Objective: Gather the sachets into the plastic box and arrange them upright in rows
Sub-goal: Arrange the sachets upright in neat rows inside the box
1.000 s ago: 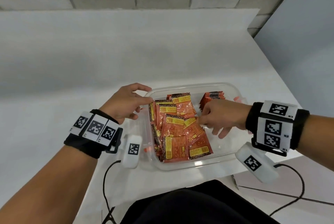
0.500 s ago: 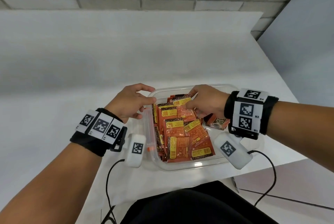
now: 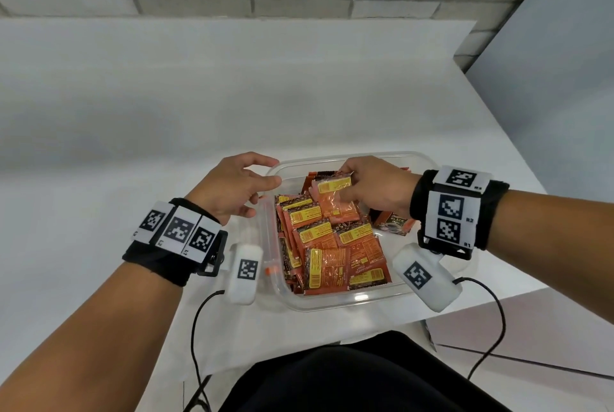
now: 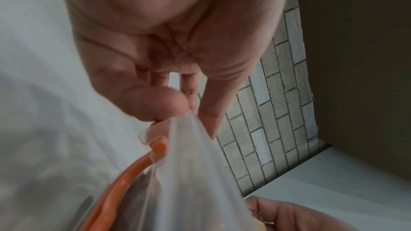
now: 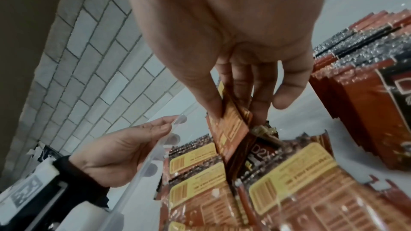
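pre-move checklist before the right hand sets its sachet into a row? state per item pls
1. Right hand grips a sachet: ok, thumb and fingers pinch it.
2. How many sachets in that pinch: cannot tell; a second, darker one may sit behind it.
3. Left hand steadies the plastic box: ok, its fingers sit at the rim at the far left corner.
4. Upright row to join: ok, a standing row is at the box's right side.
5. Loose sachets in the box stand upright: not ok, they lie flat and overlapping.
6. All sachets inside the box: ok, none seen on the table.
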The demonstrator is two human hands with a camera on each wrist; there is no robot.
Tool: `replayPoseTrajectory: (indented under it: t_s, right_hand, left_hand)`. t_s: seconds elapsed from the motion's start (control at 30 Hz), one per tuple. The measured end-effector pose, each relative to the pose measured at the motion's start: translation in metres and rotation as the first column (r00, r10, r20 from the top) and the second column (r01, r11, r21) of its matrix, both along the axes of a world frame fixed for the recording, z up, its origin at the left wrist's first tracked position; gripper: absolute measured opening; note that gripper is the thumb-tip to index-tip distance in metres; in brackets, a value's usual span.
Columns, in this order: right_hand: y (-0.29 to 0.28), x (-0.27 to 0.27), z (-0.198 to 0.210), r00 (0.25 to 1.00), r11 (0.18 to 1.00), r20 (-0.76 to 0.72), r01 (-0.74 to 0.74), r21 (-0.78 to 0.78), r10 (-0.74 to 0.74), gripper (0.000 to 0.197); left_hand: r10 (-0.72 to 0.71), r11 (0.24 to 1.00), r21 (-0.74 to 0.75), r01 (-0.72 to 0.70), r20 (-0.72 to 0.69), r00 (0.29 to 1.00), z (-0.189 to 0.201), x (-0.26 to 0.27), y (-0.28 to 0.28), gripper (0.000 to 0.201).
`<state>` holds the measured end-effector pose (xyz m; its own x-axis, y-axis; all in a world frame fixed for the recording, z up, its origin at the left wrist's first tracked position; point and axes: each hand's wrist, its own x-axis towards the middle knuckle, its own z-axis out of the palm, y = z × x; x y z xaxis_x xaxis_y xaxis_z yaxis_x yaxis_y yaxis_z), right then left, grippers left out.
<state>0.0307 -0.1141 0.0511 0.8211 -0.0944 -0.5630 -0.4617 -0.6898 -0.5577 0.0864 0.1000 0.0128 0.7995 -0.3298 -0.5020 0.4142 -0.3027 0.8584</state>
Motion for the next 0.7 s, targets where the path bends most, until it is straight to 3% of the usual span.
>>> replayPoseTrajectory:
  t_s: [0.17, 0.27, 0.37, 0.5, 0.7]
  right_hand:
    - [-0.009, -0.002, 0.018, 0.994, 0.993, 0.072, 0.080, 0.084, -0.086, 0.013]
    - [-0.017, -0.013, 0.027, 0.997, 0.992, -0.029, 0.071, 0.104, -0.068, 0.010]
    - [-0.023, -0.031, 0.021, 0.984, 0.999, -0.173, -0.033, 0.042, 0.040, 0.012]
    - [-0.023, -0.045, 0.006, 0.965, 0.986, -0.231, -0.143, -0.085, 0.120, 0.017]
    - [-0.015, -0.039, -0.002, 0.963, 0.975, -0.226, -0.182, -0.127, 0.150, 0.049]
  left_hand:
    - [-0.002, 1.000, -0.003, 0.002, 0.001, 1.000, -0.001, -0.001, 0.000, 0.026]
    - [-0.001, 1.000, 0.000, 0.001, 0.009, 1.000, -0.002, -0.001, 0.000, 0.025]
    - [-0.001, 1.000, -0.002, 0.001, 0.012, 1.000, -0.002, -0.001, 0.000, 0.025]
    - [-0.002, 1.000, 0.001, 0.002, 0.010, 1.000, -0.002, -0.001, 0.000, 0.025]
    - [-0.005, 1.000, 0.000, 0.005, 0.012, 1.000, -0.003, -0.001, 0.001, 0.026]
